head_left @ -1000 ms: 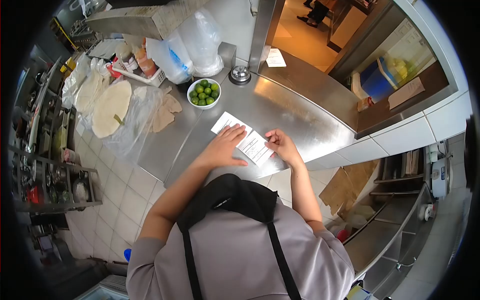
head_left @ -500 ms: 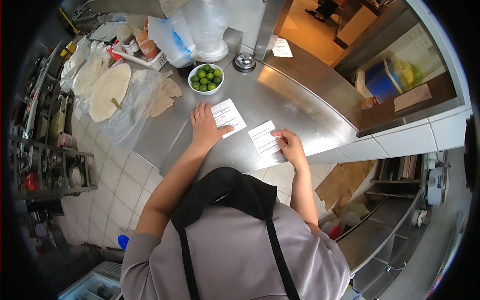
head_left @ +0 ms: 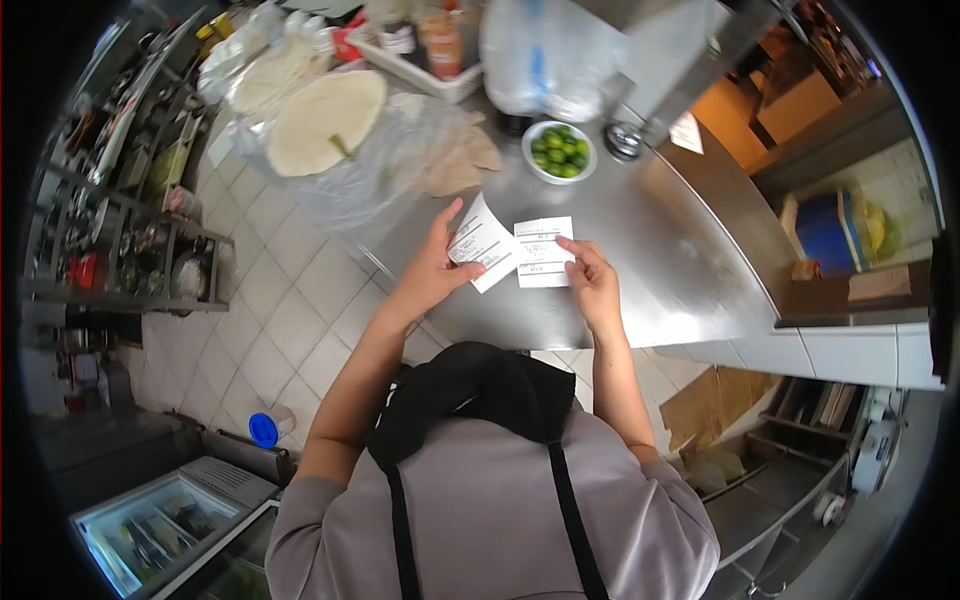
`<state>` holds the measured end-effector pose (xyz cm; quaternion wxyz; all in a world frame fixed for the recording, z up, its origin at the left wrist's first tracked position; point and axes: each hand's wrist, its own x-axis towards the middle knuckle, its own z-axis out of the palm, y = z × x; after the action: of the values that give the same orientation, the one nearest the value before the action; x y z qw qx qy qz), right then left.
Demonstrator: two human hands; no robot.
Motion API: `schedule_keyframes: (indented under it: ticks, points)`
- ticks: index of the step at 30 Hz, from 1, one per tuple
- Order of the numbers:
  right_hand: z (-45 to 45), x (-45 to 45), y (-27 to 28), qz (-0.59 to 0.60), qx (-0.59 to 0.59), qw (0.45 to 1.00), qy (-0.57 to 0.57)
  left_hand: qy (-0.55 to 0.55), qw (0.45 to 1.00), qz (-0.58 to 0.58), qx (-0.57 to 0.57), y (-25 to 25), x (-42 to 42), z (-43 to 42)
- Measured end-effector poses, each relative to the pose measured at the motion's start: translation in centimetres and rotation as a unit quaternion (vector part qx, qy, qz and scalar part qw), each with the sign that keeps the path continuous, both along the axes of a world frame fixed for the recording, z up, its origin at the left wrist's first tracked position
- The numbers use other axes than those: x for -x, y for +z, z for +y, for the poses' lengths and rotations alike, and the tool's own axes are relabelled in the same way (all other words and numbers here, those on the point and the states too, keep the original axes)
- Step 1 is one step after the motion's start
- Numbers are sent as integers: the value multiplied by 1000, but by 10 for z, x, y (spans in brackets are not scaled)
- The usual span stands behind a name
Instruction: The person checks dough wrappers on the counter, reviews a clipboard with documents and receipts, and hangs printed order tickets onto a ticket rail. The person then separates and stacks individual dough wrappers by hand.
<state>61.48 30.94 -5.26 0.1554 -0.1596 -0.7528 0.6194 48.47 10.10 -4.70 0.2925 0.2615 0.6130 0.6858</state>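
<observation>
Two white printed receipts are in my hands above the steel counter point(head_left: 690, 275). My left hand point(head_left: 436, 262) is closed on the left receipt point(head_left: 484, 243), which curves and tilts between thumb and fingers. Pinched at its right edge by my right hand point(head_left: 592, 276) is the right receipt point(head_left: 543, 252), held flatter. The inner edges of the two papers meet or nearly meet; I cannot tell if they overlap. Beyond them stands a white bowl of green limes point(head_left: 559, 153), with a silver call bell point(head_left: 623, 141) to its right.
A round flatbread point(head_left: 328, 122) lies on plastic wrap at the left, beside brown paper point(head_left: 462, 155). Behind are a white basket point(head_left: 455, 88) with bottles and a clear plastic bag point(head_left: 550, 60). Metal shelving point(head_left: 170, 260) stands left; an open cooler point(head_left: 165, 530) is lower left.
My left hand has picked its receipt up off the counter. My right hand has raised the other, and the two papers are now close together. The view has turned left.
</observation>
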Motion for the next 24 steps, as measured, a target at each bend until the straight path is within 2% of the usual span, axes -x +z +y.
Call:
schedule_keyframes:
  ticks: [1, 5, 6, 9, 10, 13, 14, 17, 18, 21, 23, 24]
  points:
    - [-19, 10, 2, 11, 6, 1000, 20, 10, 998, -46, -35, 9, 2, -19]
    - [-120, 65, 32, 25, 53, 994, 97, 65, 995, -50, -56, 26, 26, -123]
    - [-150, 82, 33, 60, 83, 987, 125, 73, 995, -40, -53, 24, 31, -154]
    - [-242, 129, 34, 53, 131, 955, 261, 122, 992, -24, -33, 36, 41, -241]
    - [-272, 145, 36, 19, 56, 953, 297, 141, 989, -26, -26, 39, 44, -269]
    - [-355, 191, 25, 18, 58, 913, 404, 259, 964, -28, -54, 48, 59, -337]
    - [-377, 198, 29, 6, 69, 909, 412, 299, 952, 17, -63, 41, 68, -360]
    - [-427, 233, 32, -11, -22, 888, 460, 392, 917, 15, -67, 38, 88, -416]
    - [-441, 247, 19, -5, 1, 885, 466, 415, 908, 24, -53, 32, 97, -434]
    - [-478, 296, 3, 2, 3, 873, 488, 456, 889, 19, -34, 28, 129, -470]
    - [-501, 336, 4, -10, -37, 842, 539, 466, 884, -22, -44, 21, 155, -489]
    - [-514, 358, 3, -7, -62, 821, 567, 464, 885, -44, 9, 19, 169, -499]
